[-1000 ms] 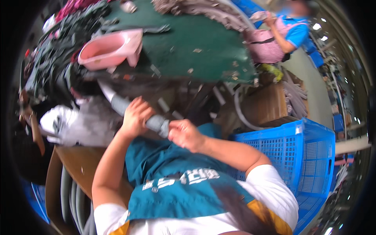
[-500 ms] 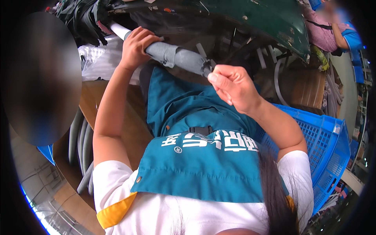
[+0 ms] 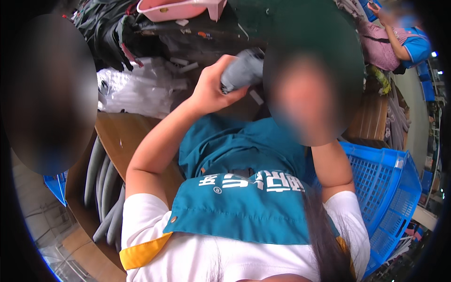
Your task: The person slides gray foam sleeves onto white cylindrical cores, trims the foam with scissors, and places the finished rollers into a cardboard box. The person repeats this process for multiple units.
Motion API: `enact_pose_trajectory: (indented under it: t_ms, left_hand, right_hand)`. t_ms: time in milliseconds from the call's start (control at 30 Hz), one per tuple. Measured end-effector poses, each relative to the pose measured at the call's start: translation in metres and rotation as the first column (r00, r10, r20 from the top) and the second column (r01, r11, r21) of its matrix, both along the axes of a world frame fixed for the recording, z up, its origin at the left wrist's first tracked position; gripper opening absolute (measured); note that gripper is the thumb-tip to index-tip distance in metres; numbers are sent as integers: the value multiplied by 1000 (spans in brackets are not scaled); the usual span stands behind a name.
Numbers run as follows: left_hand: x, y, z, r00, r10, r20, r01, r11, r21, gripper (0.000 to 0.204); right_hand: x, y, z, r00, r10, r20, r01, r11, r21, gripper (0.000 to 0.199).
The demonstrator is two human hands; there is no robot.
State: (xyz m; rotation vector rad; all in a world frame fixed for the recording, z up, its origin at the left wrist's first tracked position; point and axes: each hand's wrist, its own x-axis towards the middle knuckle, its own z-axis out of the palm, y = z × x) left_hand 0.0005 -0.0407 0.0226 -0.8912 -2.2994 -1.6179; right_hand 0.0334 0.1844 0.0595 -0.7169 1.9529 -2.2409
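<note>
The grey tube sits raised in front of the person's chest, above the teal apron, with only a short stub visible before a blurred patch covers the remainder. Half a second ago the full length of the tube lay in view, spanning between both hands; now only the end near the left hand shows. The left hand is clenched around this end: the fingers curl fully over the top and the thumb presses in from below, leaving no gap between hand and tube. The left forearm runs from the lower left up to the grasp. The right hand, earlier seen at the far end of the tube with its fingers loosely bent, is now hidden behind the blurred patch, and only the right upper arm shows below it; whether that hand is released or grasping cannot be told. Beyond the left hand, crumpled clear plastic wrap lies on the dark bench. A pink plastic tray sits at the top edge. A blue mesh crate stands beside the right arm. At the lower left, a bundle of grey hoses rests under a wooden board. Another person works at the upper right.
</note>
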Motion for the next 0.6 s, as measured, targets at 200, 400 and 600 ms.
enact_pose_trajectory:
  t_ms: [200,400,600]
  left_hand:
    - [1,21,74,958,-210,198,-24,624,781,42]
    - [-10,-29,137,991,-12,-135,113,618,778,49]
    - [-7,-85,122,932,-361,38,101,359,928,24]
  right_hand:
    - [-27,-37,-39,839,39,-543,214,894,394,102]
    - [-43,-48,22,666,-125,-735,593,686,421,64]
    - [-5,-24,102,873,209,-441,302,479,824,62]
